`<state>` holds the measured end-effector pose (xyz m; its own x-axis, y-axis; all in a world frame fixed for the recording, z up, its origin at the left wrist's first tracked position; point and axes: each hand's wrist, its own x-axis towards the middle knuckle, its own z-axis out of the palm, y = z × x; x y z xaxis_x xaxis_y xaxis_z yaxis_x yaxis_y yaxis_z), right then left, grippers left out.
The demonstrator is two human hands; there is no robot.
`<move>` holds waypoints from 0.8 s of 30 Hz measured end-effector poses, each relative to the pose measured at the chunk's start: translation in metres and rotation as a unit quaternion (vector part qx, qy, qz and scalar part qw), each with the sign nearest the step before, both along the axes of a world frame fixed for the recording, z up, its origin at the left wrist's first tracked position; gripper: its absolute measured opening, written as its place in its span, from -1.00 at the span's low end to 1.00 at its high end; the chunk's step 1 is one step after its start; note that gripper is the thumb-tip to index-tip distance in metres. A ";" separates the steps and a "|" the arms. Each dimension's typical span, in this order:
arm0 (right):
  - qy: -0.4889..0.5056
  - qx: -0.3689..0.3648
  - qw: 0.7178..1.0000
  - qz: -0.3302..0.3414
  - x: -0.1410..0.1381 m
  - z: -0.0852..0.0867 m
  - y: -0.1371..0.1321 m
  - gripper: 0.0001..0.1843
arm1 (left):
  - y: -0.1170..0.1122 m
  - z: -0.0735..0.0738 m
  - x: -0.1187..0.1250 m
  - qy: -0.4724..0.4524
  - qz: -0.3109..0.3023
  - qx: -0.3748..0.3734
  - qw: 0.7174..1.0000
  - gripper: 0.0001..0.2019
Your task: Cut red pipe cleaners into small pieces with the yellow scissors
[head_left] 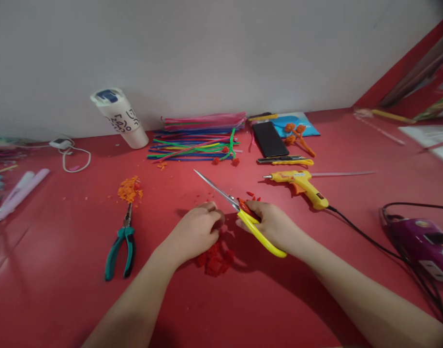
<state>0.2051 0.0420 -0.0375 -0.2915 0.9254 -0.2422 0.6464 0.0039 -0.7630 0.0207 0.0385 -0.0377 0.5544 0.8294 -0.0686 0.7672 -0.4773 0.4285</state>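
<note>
Yellow-handled scissors point(264, 238) are in my right hand point(275, 224), with the closed-looking blades pointing to the far left. Something red point(244, 207) shows beside the pivot, close to my fingers; I cannot tell whether it is held. My left hand point(196, 231) is closed, its fingers curled down over the red table, and whatever they grip is hidden. Below that hand lies a pile of small red cut pieces point(214, 263). A few more red bits point(253, 195) are scattered just beyond my right hand.
Teal-handled pliers point(120, 246) lie left, by orange scraps point(130, 189). Behind are pipe cleaners point(196, 140), a white tumbler point(122, 118), a phone point(270, 139) and a utility knife point(287, 160). A yellow glue gun point(301, 186) trails its cord toward a purple power strip point(420, 241).
</note>
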 end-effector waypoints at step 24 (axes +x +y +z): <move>0.132 -0.064 0.988 -0.039 -0.004 0.005 -0.002 -0.85 | -0.001 -0.002 0.014 -0.425 0.190 -0.285 0.838 -0.78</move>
<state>0.2009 0.0404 -0.0321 -0.2886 0.9144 -0.2840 0.4189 -0.1461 -0.8962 0.0350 0.0378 -0.0401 0.3078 0.9236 -0.2286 0.1202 0.2006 0.9723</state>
